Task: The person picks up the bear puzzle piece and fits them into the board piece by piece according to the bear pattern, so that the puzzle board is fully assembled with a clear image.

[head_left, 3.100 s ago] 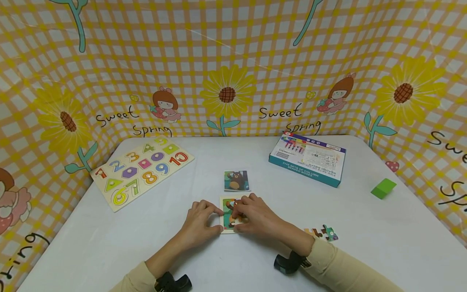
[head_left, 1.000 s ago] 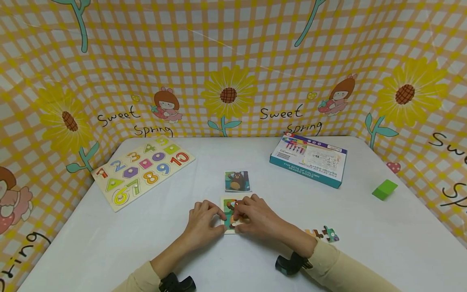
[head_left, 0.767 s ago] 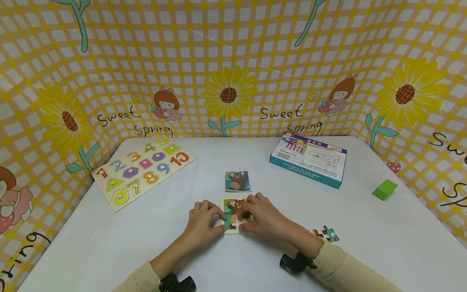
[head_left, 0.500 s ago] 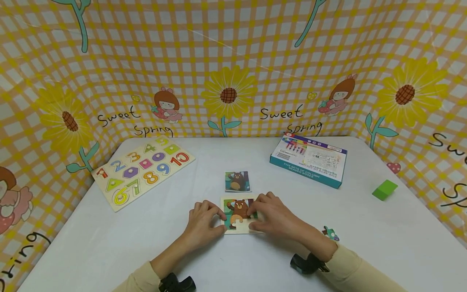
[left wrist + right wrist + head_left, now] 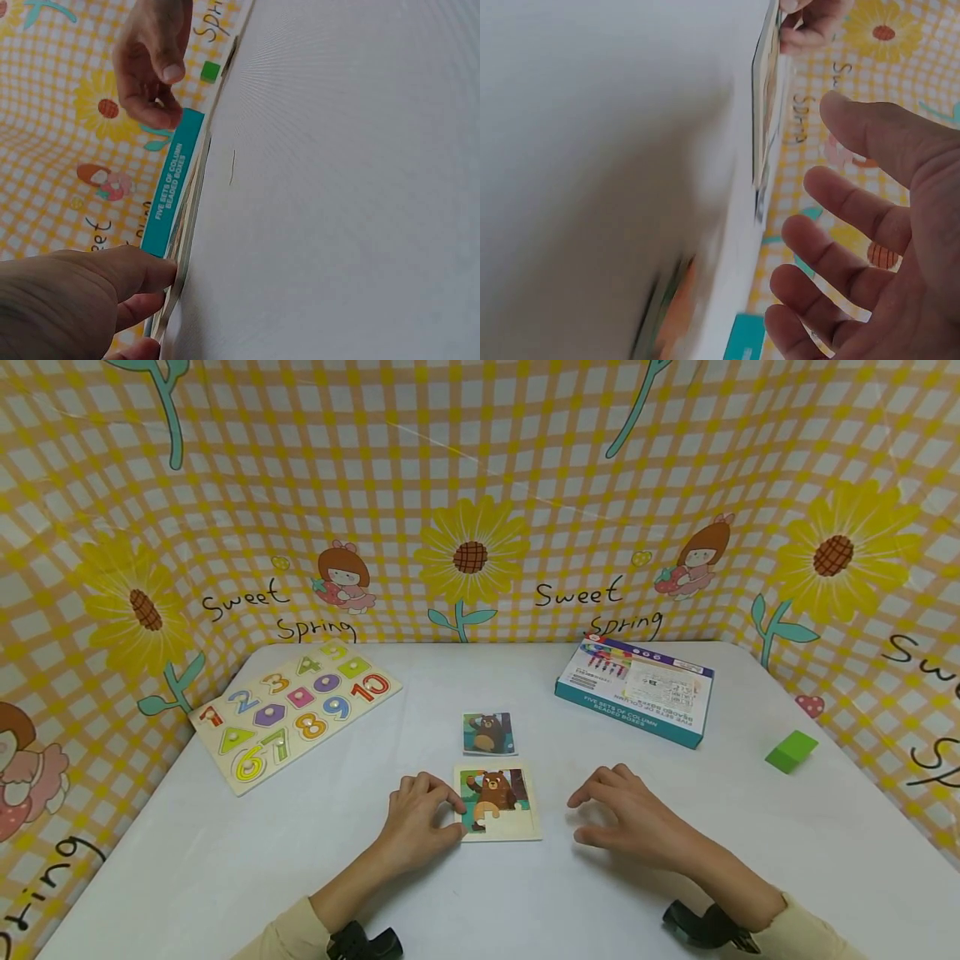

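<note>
A wooden jigsaw board (image 5: 513, 827) with a brown bear picture lies flat in front of me. Pieces fill its upper part and lower left; bare wood shows at lower right. My left hand (image 5: 420, 818) holds the board's left edge between thumb and fingers. To the right of the board, my right hand (image 5: 637, 818) hovers above the table, fingers spread and loosely bent, holding nothing. Loose jigsaw pieces (image 5: 676, 307) appear blurred, orange and green, low in the right wrist view; in the head view the right hand and forearm hide them. Beyond the board lies a bear picture card (image 5: 489, 733).
A wooden number and shape board (image 5: 296, 710) lies at the back left. At the back right is a flat teal-edged box (image 5: 633, 693). A green block (image 5: 791, 752) sits near the right edge. A checked cloth (image 5: 390, 468) rises behind the white table (image 5: 300, 835).
My right hand has left the jigsaw board and moved right, uncovering the picture's right side. Its forearm now covers the loose pieces. My left hand stays at the board's left edge.
</note>
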The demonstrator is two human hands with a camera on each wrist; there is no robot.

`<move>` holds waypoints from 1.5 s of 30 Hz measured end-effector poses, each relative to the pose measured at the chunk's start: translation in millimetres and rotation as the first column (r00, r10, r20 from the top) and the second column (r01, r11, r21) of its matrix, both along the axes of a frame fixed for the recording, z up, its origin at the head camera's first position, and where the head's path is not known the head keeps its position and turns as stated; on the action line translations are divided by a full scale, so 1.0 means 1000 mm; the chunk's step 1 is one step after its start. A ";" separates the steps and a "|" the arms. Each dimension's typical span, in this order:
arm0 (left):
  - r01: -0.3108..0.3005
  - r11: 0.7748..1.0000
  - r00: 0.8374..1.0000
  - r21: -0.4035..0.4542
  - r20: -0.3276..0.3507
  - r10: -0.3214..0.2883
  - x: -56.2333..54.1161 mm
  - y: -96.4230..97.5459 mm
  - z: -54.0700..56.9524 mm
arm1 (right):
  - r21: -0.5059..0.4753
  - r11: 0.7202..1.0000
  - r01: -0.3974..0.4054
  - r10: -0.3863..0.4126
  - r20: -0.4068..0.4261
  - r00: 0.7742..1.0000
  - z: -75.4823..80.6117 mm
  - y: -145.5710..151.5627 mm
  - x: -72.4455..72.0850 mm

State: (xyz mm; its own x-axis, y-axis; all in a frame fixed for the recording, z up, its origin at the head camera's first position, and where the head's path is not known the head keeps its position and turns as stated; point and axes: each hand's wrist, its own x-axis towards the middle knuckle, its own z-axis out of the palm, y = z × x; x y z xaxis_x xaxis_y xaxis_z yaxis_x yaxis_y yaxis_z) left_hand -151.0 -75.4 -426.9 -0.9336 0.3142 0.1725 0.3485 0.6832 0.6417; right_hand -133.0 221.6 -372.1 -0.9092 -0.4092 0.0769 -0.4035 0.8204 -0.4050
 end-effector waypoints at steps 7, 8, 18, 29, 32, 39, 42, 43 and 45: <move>0.003 1.000 1.000 -0.002 0.000 -0.003 0.000 0.000 0.000 | 0.038 0.998 0.046 -0.046 -0.005 0.999 -0.003 0.026 0.010; 0.003 1.000 1.000 -0.003 0.000 -0.003 0.000 0.000 0.000 | 0.046 0.998 0.049 -0.049 -0.013 0.999 -0.003 0.030 0.012; 0.004 1.000 1.000 0.005 -0.002 -0.004 0.000 0.000 0.000 | 0.126 0.988 0.093 -0.090 -0.023 0.996 -0.011 0.061 0.021; -0.001 1.000 1.000 -0.007 0.005 0.001 0.000 0.000 -0.001 | 0.127 0.988 0.094 -0.093 -0.007 0.996 -0.017 0.076 0.023; -0.001 1.000 1.000 -0.009 -0.003 0.001 -0.001 0.000 -0.002 | 0.120 0.988 0.096 -0.096 -0.006 0.995 -0.018 0.078 0.022; -0.002 1.000 1.000 -0.011 -0.005 0.002 -0.001 0.000 -0.002 | 0.107 0.990 0.095 -0.094 -0.018 0.995 -0.020 0.081 0.020; -0.002 1.000 1.000 -0.009 -0.002 0.002 -0.001 0.000 -0.002 | 0.099 0.992 0.083 -0.082 -0.018 0.996 -0.020 0.081 0.020; -0.002 1.000 1.000 -0.009 -0.001 0.002 -0.001 0.000 -0.002 | 0.098 0.992 0.078 -0.077 -0.015 0.997 -0.020 0.081 0.020; 0.000 1.000 1.000 -0.007 -0.001 0.000 -0.001 0.000 -0.002 | 0.096 0.993 0.070 -0.069 -0.010 0.998 -0.019 0.080 0.019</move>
